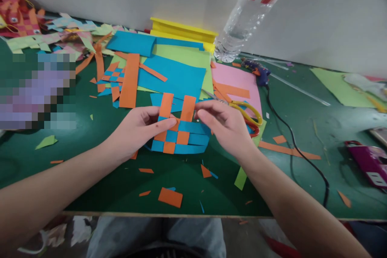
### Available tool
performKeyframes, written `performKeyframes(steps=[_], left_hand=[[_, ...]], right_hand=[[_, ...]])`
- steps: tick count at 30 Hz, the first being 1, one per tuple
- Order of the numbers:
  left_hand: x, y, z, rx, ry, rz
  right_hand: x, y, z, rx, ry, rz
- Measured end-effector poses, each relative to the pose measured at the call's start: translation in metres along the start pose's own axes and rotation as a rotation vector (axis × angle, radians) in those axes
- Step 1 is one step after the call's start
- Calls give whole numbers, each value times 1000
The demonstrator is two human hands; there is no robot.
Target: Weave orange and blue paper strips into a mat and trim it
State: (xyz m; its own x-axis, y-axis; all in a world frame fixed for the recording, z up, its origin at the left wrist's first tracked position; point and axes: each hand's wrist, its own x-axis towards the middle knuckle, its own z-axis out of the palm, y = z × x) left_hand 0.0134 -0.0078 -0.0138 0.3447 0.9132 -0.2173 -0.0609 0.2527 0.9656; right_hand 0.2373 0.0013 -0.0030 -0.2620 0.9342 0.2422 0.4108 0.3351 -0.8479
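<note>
A half-woven mat of orange and blue paper strips lies on the green table in front of me. My left hand pinches the mat's left side, thumb on an orange strip. My right hand is at the mat's right edge, fingers curled over the blue strips, thumb and forefinger close together at the top of the right orange strip. Two orange strips stick up above the weave.
Yellow-handled scissors lie just right of my right hand. Coloured paper sheets, a second small weave, a clear plastic bottle, a glue gun with black cord, and a purple box surround the work. Paper scraps litter the table.
</note>
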Motion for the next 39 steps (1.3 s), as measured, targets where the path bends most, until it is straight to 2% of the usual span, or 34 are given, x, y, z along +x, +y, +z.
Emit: performKeyframes(steps=[3, 5, 8, 12, 16, 19, 24, 30, 37, 39], left_hand=[[2, -1, -3, -25, 86, -6], [3, -1, -3, -54, 141, -8], [4, 0, -3, -105, 178, 1], [7, -3, -4, -138, 201, 30], [8, -5, -6, -141, 230, 17], [8, -3, -5, -168, 254, 65], [8, -1, -5, -203, 307, 112], [10, -2, -6, -194, 374, 133], [9, -6, -4, -219, 386, 109], [8, -4, -4, -229, 397, 113]], right_hand=[[8, 10, -15, -288, 156, -45], [15, 20, -28, -532, 203, -64], [20, 35, -49, -807, 116, -10], [15, 49, -71, -954, -14, 120], [7, 53, -77, -1013, -32, 147], [3, 52, -76, -1009, -19, 161], [-2, 46, -77, -990, 14, 281], [-1, 45, -94, -949, -162, 336], [0, 49, -96, -958, -210, 287], [-1, 50, -95, -976, -186, 290]])
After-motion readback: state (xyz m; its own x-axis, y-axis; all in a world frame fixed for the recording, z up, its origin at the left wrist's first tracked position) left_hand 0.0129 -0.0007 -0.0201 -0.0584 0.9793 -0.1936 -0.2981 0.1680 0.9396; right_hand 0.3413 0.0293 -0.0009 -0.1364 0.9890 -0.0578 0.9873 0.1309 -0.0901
